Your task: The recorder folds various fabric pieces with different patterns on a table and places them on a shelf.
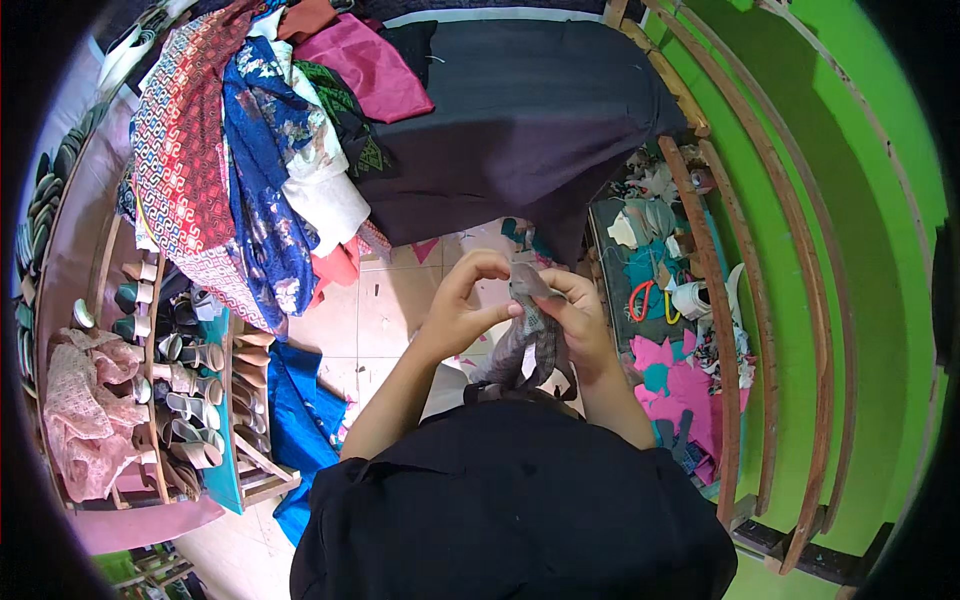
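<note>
Lengthwise, grey cloth point(540, 332) hangs from right hand point(582, 318) toward torso point(520, 500), left hand point(462, 312) touching.

Dark-draped table point(530, 80): heaped fabrics point(265, 150), red-patterned, blue floral, white and pink, spilling over its left end.
Left-hand rack point(268, 490): rows of shoes point(195, 410), plus a crumpled pinkish cloth point(95, 410).
Tiled floor point(328, 325): blue cloth point(300, 385), small scraps point(424, 249).
Low right-hand surface point(640, 335): pink pieces point(690, 390), an orange loop point(633, 300).
</note>
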`<state>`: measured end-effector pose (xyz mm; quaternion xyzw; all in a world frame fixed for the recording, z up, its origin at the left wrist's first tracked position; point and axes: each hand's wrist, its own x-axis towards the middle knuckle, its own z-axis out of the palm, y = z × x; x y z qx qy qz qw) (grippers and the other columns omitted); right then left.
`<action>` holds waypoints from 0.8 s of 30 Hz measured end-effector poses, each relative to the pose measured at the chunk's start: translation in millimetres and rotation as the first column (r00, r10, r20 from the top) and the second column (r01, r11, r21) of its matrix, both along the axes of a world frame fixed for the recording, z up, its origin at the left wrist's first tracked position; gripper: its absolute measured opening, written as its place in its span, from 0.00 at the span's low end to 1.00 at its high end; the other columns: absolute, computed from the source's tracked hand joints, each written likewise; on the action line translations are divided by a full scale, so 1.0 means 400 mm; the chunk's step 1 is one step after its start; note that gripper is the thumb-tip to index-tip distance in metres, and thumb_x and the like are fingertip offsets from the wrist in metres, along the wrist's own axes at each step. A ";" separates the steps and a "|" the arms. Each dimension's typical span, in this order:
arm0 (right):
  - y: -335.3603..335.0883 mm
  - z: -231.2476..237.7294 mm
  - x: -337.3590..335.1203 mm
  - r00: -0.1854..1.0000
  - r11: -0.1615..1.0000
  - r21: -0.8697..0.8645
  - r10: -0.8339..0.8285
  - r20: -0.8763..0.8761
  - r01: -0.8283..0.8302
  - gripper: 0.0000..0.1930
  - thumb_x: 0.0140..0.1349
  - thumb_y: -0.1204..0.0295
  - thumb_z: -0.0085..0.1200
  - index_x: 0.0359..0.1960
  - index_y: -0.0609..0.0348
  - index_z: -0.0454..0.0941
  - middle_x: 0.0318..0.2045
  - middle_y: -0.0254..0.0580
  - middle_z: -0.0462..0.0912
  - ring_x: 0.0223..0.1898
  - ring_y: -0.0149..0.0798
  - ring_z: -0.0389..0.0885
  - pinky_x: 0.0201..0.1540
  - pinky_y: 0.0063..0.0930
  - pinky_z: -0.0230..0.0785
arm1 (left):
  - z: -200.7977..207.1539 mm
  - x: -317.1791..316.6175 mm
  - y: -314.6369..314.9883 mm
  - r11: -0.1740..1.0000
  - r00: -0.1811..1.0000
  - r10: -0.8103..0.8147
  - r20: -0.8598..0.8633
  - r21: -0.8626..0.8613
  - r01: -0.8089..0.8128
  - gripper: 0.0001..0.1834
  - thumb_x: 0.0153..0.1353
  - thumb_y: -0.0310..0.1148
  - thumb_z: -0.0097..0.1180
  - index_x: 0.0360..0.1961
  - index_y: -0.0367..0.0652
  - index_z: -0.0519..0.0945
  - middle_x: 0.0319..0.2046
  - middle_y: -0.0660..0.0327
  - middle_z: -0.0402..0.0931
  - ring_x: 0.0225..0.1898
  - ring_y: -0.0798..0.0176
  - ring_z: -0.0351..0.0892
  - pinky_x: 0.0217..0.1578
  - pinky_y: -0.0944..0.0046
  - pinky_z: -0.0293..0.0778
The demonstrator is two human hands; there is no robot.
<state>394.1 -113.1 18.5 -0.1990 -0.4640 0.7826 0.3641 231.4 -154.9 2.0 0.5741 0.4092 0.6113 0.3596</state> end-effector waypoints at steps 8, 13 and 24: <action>-0.009 0.026 -0.013 0.999 0.999 -0.007 -0.033 0.017 0.033 0.10 0.60 0.70 0.50 0.35 0.66 0.77 0.27 0.30 0.77 0.29 0.19 0.71 0.32 0.12 0.61 | 0.011 -0.019 -0.017 0.997 0.997 -0.021 0.068 -0.075 0.026 0.10 0.41 0.21 0.64 0.25 0.38 0.74 0.29 0.58 0.75 0.34 0.64 0.74 0.39 0.67 0.68; 0.017 -0.005 -0.016 0.940 0.940 -0.006 -0.341 0.021 0.342 0.09 0.61 0.69 0.47 0.34 0.62 0.77 0.26 0.25 0.75 0.27 0.17 0.68 0.31 0.13 0.59 | 0.021 -0.056 -0.037 0.980 0.983 0.154 -0.097 0.141 -0.139 0.08 0.42 0.17 0.62 0.23 0.36 0.76 0.25 0.59 0.77 0.31 0.66 0.75 0.35 0.68 0.69; -0.012 0.020 -0.017 0.959 0.913 0.380 -0.225 0.171 0.146 0.11 0.55 0.78 0.48 0.40 0.67 0.76 0.32 0.37 0.78 0.34 0.27 0.74 0.37 0.20 0.64 | 0.106 -0.010 -0.018 0.962 0.889 0.190 -0.416 0.260 -0.084 0.08 0.44 0.21 0.60 0.29 0.39 0.78 0.47 0.53 0.70 0.40 0.56 0.75 0.40 0.63 0.70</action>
